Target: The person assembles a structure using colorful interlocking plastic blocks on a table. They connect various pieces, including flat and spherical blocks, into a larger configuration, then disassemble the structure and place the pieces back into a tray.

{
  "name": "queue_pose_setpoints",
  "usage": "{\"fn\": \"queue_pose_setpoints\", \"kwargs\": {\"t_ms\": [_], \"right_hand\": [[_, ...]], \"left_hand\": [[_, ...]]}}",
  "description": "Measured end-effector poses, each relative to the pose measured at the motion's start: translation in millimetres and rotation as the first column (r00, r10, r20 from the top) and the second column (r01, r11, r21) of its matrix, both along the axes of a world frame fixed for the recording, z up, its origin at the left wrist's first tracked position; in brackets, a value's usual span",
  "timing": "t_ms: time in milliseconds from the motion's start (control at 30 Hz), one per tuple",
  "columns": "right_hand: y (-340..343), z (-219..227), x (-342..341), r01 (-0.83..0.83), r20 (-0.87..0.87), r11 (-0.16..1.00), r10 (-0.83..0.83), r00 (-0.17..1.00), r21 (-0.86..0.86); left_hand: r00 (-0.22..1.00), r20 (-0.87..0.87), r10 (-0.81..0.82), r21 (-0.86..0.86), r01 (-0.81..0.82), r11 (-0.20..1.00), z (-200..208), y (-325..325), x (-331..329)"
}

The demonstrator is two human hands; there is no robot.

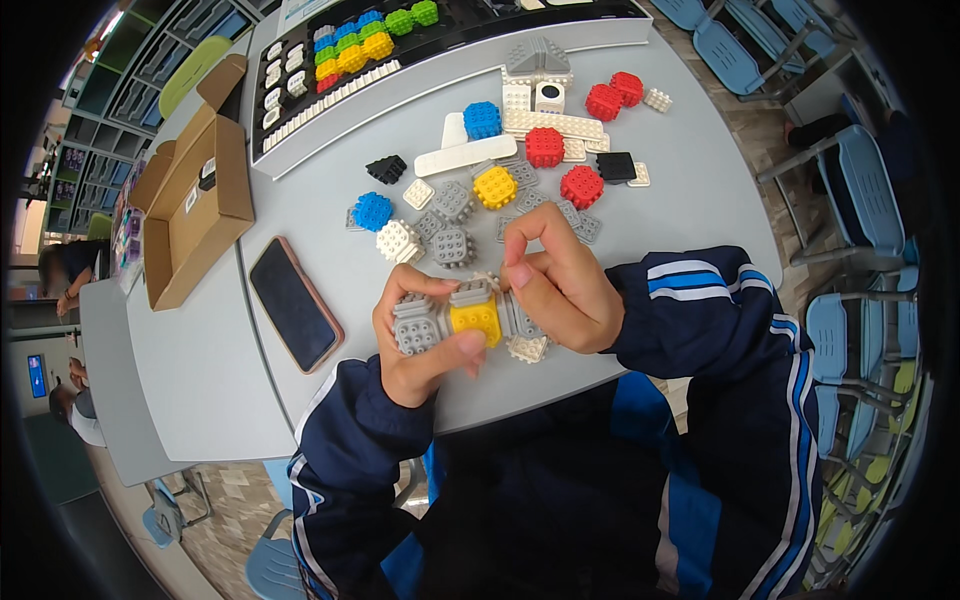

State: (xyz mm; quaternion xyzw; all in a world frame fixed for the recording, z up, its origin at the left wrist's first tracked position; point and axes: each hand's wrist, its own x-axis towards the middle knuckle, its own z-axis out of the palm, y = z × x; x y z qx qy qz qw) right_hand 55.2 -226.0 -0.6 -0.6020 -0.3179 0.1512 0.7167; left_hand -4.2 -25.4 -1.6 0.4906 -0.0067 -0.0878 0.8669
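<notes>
Around us stretches a classroom-like room with light blue plastic chairs (pixel 860 190) along the right, and before us stands a pale grey table (pixel 690 200). From the head view, we look down on our two hands near its front edge, in navy sleeves striped white and blue.

Our left hand (pixel 408 365) grips a joined row of studded plastic blocks, its thumb pressed on the near face of a yellow studded block (pixel 475 322) and its index finger reaching along the far side. Left of the yellow one sits a grey studded cube (pixel 414 325), and a ridged grey piece (pixel 471 292) caps the yellow block. Our right hand (pixel 570 295) is at the row's right end, fingers curled with thumb and index close together; we cannot tell whether they pinch anything. Beside it, a grey piece (pixel 522 322) shows partly hidden.

Beyond our hands lie a loose yellow studded block (pixel 495 187), a white studded block (pixel 400 241), a blue studded block (pixel 372 211), a red studded block (pixel 545 147) and a long white rounded bar (pixel 465 157). To our left rest a dark-screened phone with a pink edge (pixel 295 305) and an open brown cardboard box (pixel 200 210). At the far side stands a white-walled tray with a black insert (pixel 520 55), holding rows of coloured blocks
</notes>
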Motion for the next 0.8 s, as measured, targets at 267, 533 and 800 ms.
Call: {"fn": "queue_pose_setpoints", "kwargs": {"t_ms": [267,533,800], "right_hand": [[1.1,-0.6,-2.0,0.014,-0.003,0.999,-0.014,1.0,0.048],[-0.4,0.3,-1.5,0.007,-0.047,1.0,-0.006,0.999,0.028],[1.2,-0.1,1.1,0.017,-0.271,0.994,0.013,0.962,0.109]], "left_hand": [[1.0,-0.002,-0.011,-0.019,0.011,1.0,-2.0,0.9,-1.0],[1.0,-0.005,-0.005,-0.034,0.004,0.999,-1.5,0.2,0.5],[0.999,-0.05,-0.013,-0.116,0.008,0.993,-6.4,1.4,3.6]]}}
